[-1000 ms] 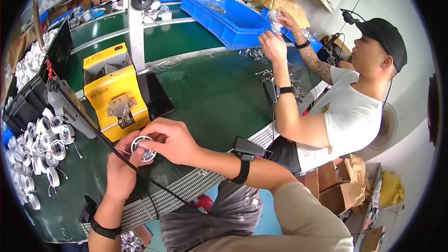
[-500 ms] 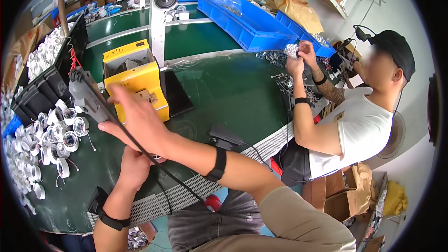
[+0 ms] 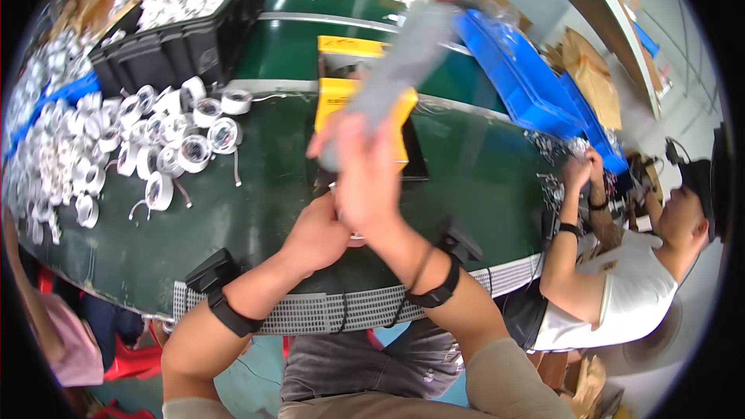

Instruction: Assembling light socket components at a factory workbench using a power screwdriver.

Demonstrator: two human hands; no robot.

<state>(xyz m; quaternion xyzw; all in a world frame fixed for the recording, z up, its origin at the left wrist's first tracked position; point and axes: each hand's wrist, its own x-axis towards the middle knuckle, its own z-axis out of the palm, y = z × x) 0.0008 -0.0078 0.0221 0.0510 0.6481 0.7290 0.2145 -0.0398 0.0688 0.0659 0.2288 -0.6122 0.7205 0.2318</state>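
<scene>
My right hand (image 3: 368, 178) is wrapped round a grey electric screwdriver (image 3: 407, 58), blurred by motion, its body slanting up and away to the right. Just below it, my left hand (image 3: 317, 231) is closed on a small white round part (image 3: 357, 240); only a sliver shows, and fingers cover the rest. The screwdriver's lower end overlaps my hands, and I cannot tell whether it touches the part. Behind the tool stands a yellow box-shaped machine (image 3: 334, 97) on the green table (image 3: 272, 140).
To the left lies a heap of white round housings (image 3: 159, 190) with short wires. A black crate (image 3: 174, 50) of white parts stands behind it. Blue trays (image 3: 528, 101) are at the back right. A co-worker in a white shirt (image 3: 613, 295) handles small parts at right; another person sits left.
The view has swung left. The screwdriver has come from the left of the yellow machine to in front of it, above my left hand, and my right hand now grips it.
</scene>
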